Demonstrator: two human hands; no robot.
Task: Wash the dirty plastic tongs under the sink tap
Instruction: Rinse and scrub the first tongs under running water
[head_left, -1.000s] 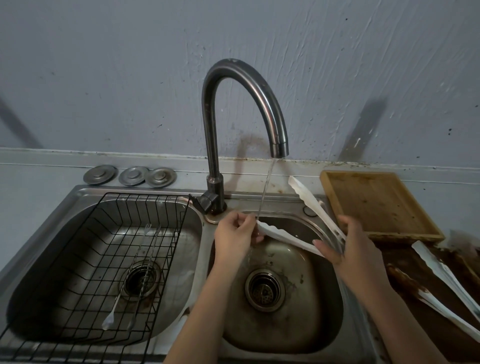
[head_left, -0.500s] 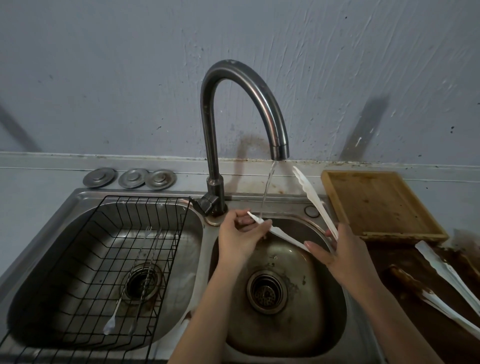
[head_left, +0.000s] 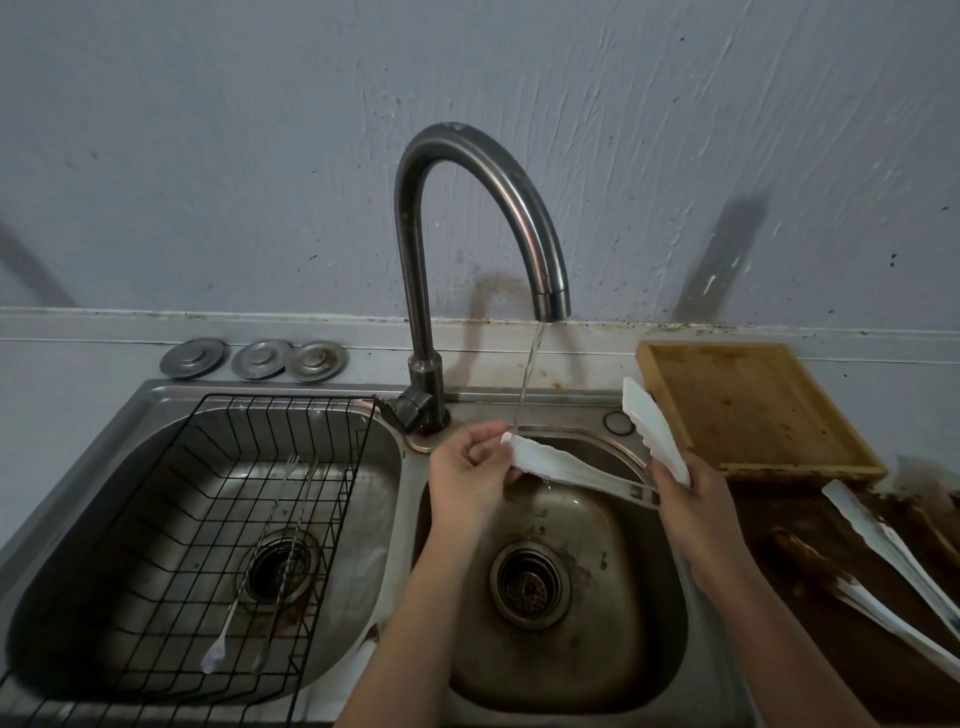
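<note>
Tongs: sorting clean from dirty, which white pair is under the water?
The white tongs held in both hands over the right basin; the other pair lies on the brown-smeared counter.

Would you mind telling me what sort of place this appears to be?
Most likely a home kitchen's washing-up corner: a steel double sink with a running tap, a wire rack in one basin, and a wooden board alongside.

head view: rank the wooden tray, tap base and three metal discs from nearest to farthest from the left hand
1. tap base, just behind the left hand.
2. wooden tray, right, past the sink.
3. three metal discs, far left on the back ledge.
</note>
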